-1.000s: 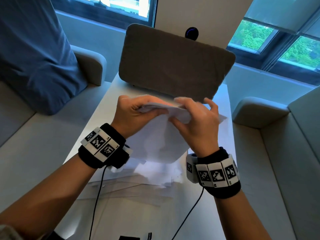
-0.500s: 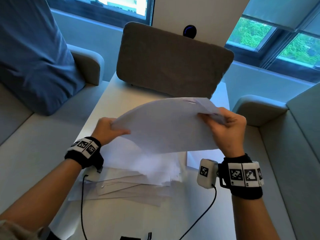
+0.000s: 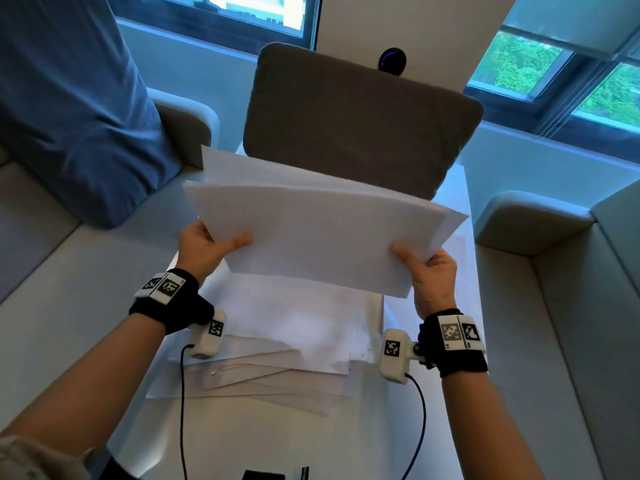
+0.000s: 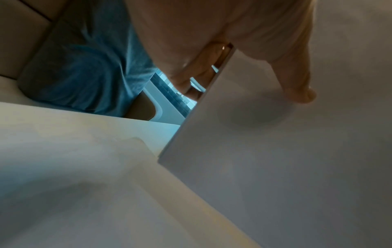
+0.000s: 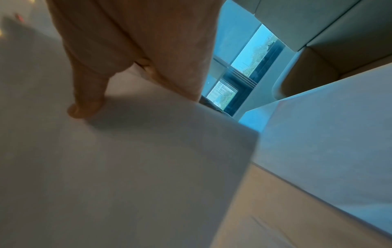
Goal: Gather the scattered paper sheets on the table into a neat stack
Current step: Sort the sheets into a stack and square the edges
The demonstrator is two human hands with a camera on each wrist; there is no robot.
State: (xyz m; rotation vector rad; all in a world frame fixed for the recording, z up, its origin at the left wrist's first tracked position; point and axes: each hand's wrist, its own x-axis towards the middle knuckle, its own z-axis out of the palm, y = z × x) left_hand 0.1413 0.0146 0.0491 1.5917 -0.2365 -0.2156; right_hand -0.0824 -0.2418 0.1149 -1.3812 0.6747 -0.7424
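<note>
Holding a bundle of paper sheets [image 3: 311,237] up off the tabletop [image 3: 263,438], the two hands grip it from opposite sides. The left hand [image 3: 202,245] pinches the bundle's left edge, thumb across the near face and fingers behind; the left wrist view shows that thumb pressed flat on the paper with the fingers curled at the back. The right hand [image 3: 431,271] clamps the lower right corner the same way, thumb on the front, fingers hidden behind. The hands are well apart, with the whole width of the bundle between them.

Between the hands the bundle is not yet square. Its top edges fan out: one sheet pokes up higher toward the left hand's side, and a corner juts out past the right hand. So this part is gathered but still needs tapping or jogging into line.

Below the hands and nearer the wrists, a second lot of loose sheets [image 3: 270,358] lies on the tabletop, overlapping at several angles with corners splayed. These are untouched by either hand.

Beyond the hands stands a grey cushion [image 3: 360,123]; out past the left hand is a blue pillow [image 3: 72,112].

My judgement: roughly half done. One batch is collected and in the air; what remains is aligning it, picking up the splayed sheets underneath, merging both lots and setting down one even stack.
</note>
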